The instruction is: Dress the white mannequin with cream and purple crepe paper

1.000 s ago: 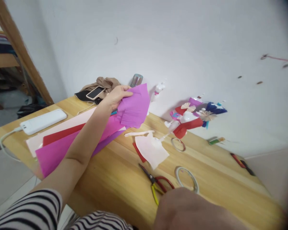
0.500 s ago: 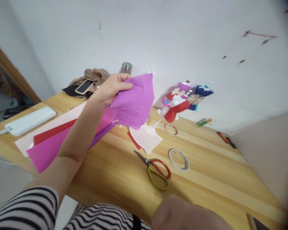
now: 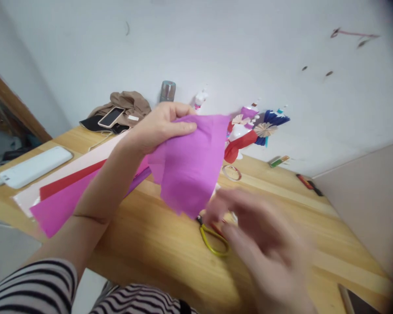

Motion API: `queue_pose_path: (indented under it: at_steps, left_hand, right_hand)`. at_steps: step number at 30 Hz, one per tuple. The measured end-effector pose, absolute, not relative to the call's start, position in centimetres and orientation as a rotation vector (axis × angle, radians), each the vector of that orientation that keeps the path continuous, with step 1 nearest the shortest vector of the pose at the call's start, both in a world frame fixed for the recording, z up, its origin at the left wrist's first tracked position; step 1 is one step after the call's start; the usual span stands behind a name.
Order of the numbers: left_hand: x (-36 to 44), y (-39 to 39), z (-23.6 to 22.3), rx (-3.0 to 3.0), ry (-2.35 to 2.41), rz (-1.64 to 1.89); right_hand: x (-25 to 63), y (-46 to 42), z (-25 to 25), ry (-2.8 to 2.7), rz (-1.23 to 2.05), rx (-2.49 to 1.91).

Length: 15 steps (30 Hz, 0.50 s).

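Note:
My left hand (image 3: 170,124) pinches a piece of purple crepe paper (image 3: 194,161) by its upper left edge and holds it up over the table. The paper hangs down with soft creases. Blurred by motion, my right hand (image 3: 265,244) is beside the paper's lower right corner, thumb and fingers apart, with nothing visible in it. Below, a pair of scissors (image 3: 216,246) with yellow and red handles lies on the wooden table, partly hidden by that hand. Under my left forearm are long strips of pink paper (image 3: 65,196), red paper (image 3: 72,179) and pale pink paper (image 3: 81,161).
Decorated paper figures (image 3: 245,135) stand against the wall, with a tape roll (image 3: 232,172) in front. At the left are a white power bank (image 3: 36,165), a phone (image 3: 111,117) and brown cloth (image 3: 131,102). A dark-screened device (image 3: 355,301) lies at the near right edge.
My right hand has risen from the near edge toward the paper's lower corner, covering part of the scissors. My left hand has shifted slightly right with the purple crepe paper.

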<state>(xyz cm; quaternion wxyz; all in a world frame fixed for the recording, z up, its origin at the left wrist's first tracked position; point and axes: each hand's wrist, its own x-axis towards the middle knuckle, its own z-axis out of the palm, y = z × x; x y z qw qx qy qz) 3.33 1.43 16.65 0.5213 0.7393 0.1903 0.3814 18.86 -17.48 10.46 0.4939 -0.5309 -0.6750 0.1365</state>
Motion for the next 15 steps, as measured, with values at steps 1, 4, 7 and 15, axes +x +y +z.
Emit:
queue_pose_path:
  at_steps: [1,4,7,15]
  left_hand:
    - [3.9,1.2,16.4,1.779,0.463,0.884]
    - [5.7,0.6,15.6,1.769,0.504,0.805]
    - [7.3,0.3,14.6,1.723,0.443,0.718]
    - [8.7,-0.2,12.2,1.753,0.160,0.695]
  right_hand:
    - [19.3,-16.1,10.4,-1.592,0.260,-1.277]
    - [20.1,-13.1,9.4,-1.544,0.177,-1.325]
    - [20.5,-11.6,8.2,-1.504,0.193,-1.365]
    - [22.2,-10.7,7.9,-1.288,0.239,-1.347]
